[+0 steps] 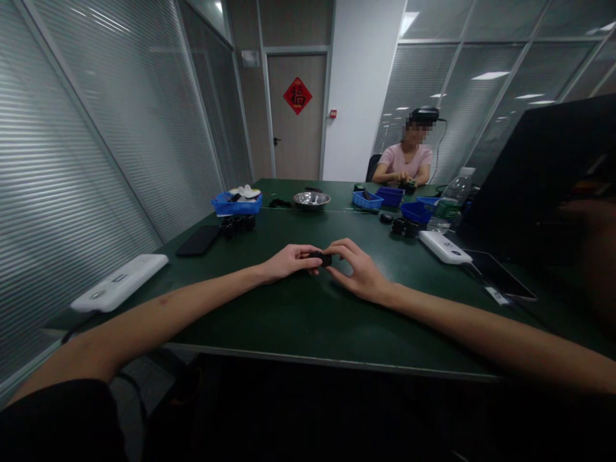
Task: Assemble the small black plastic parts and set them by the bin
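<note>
A small black part (323, 258), too small to name more closely, is between my two hands just above the green table. My left hand (290, 263) is closed on it, thumb and fingers pinching it from the left. From the right, my right hand (355, 268) reaches it with curved fingers, index finger and thumb at its right end. The fingers partly cover the part. Beyond my hands stands a round metal bowl (312, 201) with small things in it that I cannot make out.
At the left are a blue basket (237, 204), black parts (238, 224), a dark phone (198, 240) and a white power bank (120, 282). Rightward are blue bins (416, 212), a bottle (450, 202), another power bank (443, 247) and a dark screen (539, 173). A co-worker (407, 160) sits across the table.
</note>
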`<state>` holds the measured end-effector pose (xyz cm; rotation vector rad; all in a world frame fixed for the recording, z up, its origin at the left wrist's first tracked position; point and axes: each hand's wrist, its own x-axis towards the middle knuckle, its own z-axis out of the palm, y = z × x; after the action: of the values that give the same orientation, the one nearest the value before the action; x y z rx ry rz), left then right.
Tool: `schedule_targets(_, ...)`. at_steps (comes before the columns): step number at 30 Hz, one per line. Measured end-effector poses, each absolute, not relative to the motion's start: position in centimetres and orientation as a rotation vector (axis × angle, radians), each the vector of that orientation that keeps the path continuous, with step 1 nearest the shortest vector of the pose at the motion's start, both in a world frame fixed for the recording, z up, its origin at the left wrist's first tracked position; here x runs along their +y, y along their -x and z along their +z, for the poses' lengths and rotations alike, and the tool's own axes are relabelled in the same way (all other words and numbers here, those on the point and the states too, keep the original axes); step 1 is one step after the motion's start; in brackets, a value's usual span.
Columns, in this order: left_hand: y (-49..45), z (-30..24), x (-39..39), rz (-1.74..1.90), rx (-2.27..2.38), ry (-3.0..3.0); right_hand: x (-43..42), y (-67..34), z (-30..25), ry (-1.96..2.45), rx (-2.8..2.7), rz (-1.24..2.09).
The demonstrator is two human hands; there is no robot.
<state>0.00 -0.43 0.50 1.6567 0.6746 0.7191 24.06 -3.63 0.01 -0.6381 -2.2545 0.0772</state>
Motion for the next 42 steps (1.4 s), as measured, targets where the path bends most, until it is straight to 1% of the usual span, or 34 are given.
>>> schedule_targets(6,0.07,0.78,-0.64,0.740,0.681,-1.671,-3.31,-24.16,-0.24,0.718,-2.212,0.041)
schedule_targets(12,0.14,0.56,-0.48,0.722,0.672,-1.675,-3.44,-24.16,-0.18,0.632,-2.244,0.092)
schedule_targets(18,0.08,0.60,-0.49,0.751,0.676,-1.673,-3.53,-24.03,-0.07,0.719,-2.194,0.047)
schedule_targets(24,0.10,0.92,-0.80,0.714,0.692,-1.666,-3.59,-24.07,-0.05,0.642,-2.238,0.092)
schedule_targets(31,0.02,0.80,-0.66,0.746,0.683,-1.665,-3.48,-24.10,-0.12,0.707,-2.209,0.046)
schedule_targets(36,0.06,0.77,-0.68,0.719,0.668,-1.674,-3.67,-24.10,0.07,0.631,-2.245,0.083)
schedule_targets(42,0.04,0.80,-0.67,0.749,0.667,-1.692,-3.64,-23.91,0.04,0.726,-2.212,0.021)
